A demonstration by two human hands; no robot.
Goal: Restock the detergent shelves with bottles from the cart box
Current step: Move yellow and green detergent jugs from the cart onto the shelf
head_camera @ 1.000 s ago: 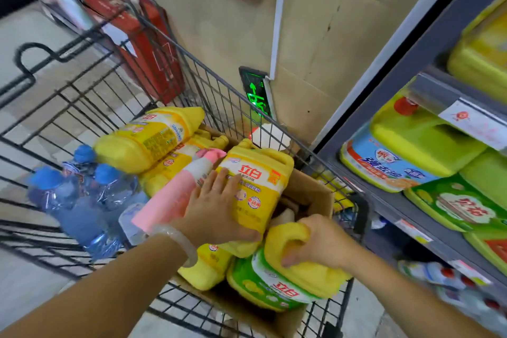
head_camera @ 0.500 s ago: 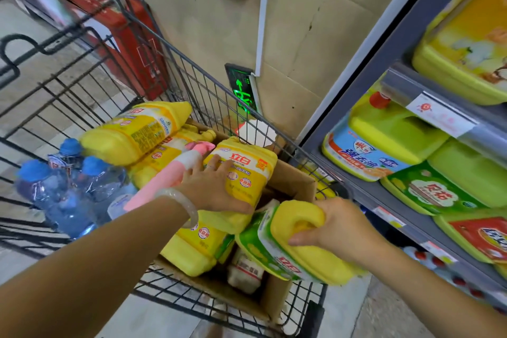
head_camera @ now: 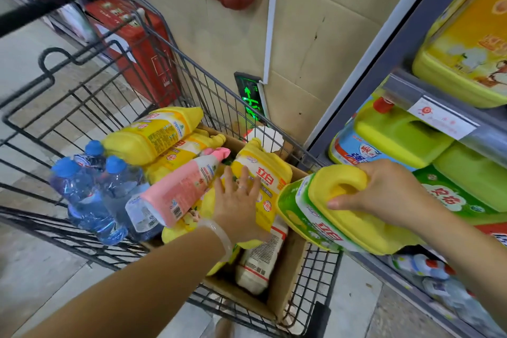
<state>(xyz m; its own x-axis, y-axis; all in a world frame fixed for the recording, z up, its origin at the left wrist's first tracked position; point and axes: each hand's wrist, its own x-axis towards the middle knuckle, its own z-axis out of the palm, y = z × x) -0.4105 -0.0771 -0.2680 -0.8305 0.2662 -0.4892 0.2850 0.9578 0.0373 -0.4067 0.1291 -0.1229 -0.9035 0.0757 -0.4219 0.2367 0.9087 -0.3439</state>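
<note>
Right hand [head_camera: 384, 195] grips green-labelled jug [head_camera: 337, 217] (by its handle); left hand [head_camera: 238, 208] lies flat on yellow jug [head_camera: 271, 173].

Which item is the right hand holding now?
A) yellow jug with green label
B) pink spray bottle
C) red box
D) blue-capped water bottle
A: the right hand grips the handle of the yellow jug with green label, lifted clear of the cart box toward the shelves.

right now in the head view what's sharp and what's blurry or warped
Head view: the jug gripped by the right hand and the jug under the left hand read clearly; the bottom-right shelf bottles smear; wide-angle bending tilts the shelf post; soft, even light, no harsh glare.
</note>
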